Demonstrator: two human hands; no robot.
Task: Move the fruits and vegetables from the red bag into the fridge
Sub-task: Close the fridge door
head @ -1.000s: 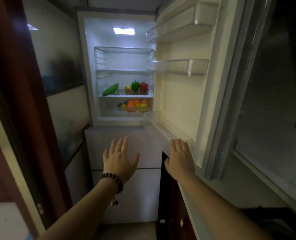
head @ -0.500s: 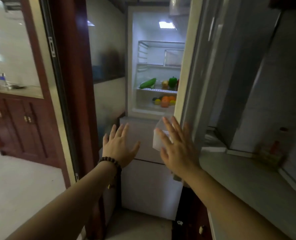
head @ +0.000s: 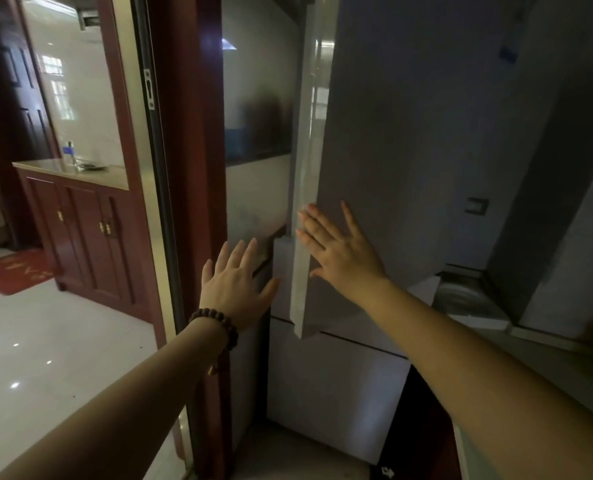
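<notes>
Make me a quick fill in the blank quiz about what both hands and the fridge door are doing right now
1. The right hand lies flat on the fridge door with its fingers ____.
2. A beaded bracelet sits on the ____ wrist.
3. The left hand holds ____.
4. The cabinet at left is dark ____ wood.

Missing words: spread; left; nothing; red

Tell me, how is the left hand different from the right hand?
The left hand wears a brown bead bracelet; the right hand has a bare wrist. The right hand lies flat against the fridge door, while the left hand hangs beside the door's edge, with no clear contact. The right hand is higher up than the left hand. Both are open, fingers spread, holding nothing.
</notes>
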